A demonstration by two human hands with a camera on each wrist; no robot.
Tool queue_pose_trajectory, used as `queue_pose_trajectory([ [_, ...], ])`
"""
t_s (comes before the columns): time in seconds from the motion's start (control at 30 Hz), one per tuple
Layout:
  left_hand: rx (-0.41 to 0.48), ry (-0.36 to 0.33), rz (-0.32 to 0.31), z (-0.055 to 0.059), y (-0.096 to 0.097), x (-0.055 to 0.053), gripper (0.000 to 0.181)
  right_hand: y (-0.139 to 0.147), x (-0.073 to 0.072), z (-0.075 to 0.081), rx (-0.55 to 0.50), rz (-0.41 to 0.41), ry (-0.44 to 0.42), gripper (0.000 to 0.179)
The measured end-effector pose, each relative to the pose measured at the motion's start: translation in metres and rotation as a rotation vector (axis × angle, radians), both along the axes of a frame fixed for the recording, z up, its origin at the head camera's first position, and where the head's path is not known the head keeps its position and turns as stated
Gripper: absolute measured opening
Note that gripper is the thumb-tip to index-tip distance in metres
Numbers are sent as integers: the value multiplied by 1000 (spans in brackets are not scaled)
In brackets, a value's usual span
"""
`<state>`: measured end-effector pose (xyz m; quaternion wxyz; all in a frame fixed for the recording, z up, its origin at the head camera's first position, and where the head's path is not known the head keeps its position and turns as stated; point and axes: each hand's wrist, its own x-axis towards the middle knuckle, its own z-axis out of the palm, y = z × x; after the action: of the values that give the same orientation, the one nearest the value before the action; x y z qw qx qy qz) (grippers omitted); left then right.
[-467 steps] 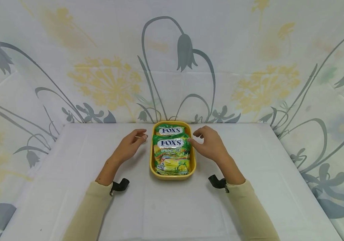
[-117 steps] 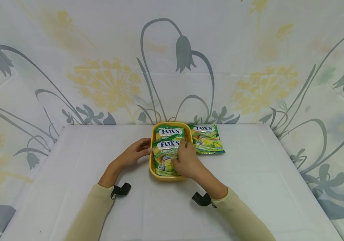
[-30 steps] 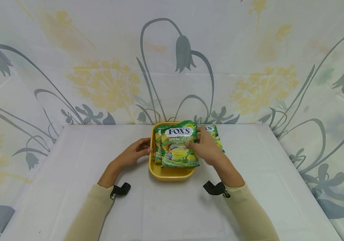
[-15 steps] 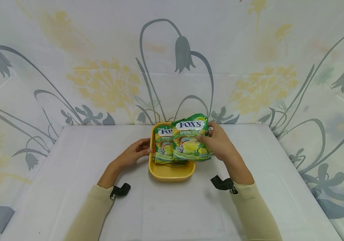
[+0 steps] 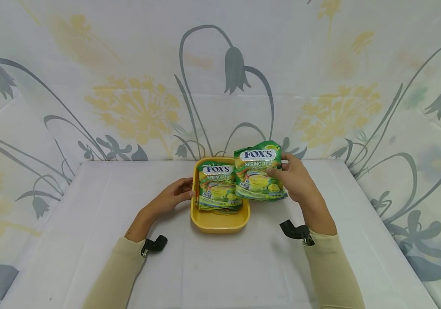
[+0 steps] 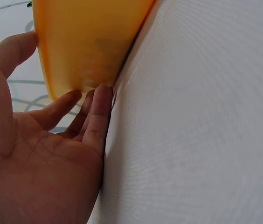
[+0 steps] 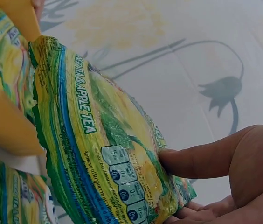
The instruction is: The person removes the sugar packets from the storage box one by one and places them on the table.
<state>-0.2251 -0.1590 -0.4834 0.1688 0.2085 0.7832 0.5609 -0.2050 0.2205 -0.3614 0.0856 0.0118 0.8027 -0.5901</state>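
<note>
My right hand (image 5: 297, 178) pinches the right edge of a green FOX'S Spring Tea candy bag (image 5: 259, 174), thumb on the printed front. It is held raised and slightly tilted, just right of a yellow tray (image 5: 220, 225). In the right wrist view the thumb presses the candy bag (image 7: 108, 144), with the other fingers mostly hidden behind it. Another candy bag, or several stacked, (image 5: 218, 186) lies in the tray. My left hand (image 5: 170, 197) rests against the tray's left side; in the left wrist view, the thumb and fingertips touch the tray's wall (image 6: 89, 46), fingers loosely extended.
Another candy bag (image 7: 22, 198) lies on the table below the held one, almost wholly covered by it in the head view. The white-covered table (image 5: 205, 270) meets a flower-printed cloth backdrop (image 5: 135, 107) behind the tray.
My right hand has lifted a candy bag out of the tray and carried it rightward, over the bag set down earlier beside the tray. The left hand has stayed at the tray's side.
</note>
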Motion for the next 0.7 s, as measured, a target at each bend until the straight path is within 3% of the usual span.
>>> queue_pose_trajectory([
  [0.2,-6,2,-4,1,0,0,65,15,-6,-2,34,-43,0,70],
  [0.7,-6,-2,12,0,-1,2,64,43,-13,-11,-8,-121,18,67],
])
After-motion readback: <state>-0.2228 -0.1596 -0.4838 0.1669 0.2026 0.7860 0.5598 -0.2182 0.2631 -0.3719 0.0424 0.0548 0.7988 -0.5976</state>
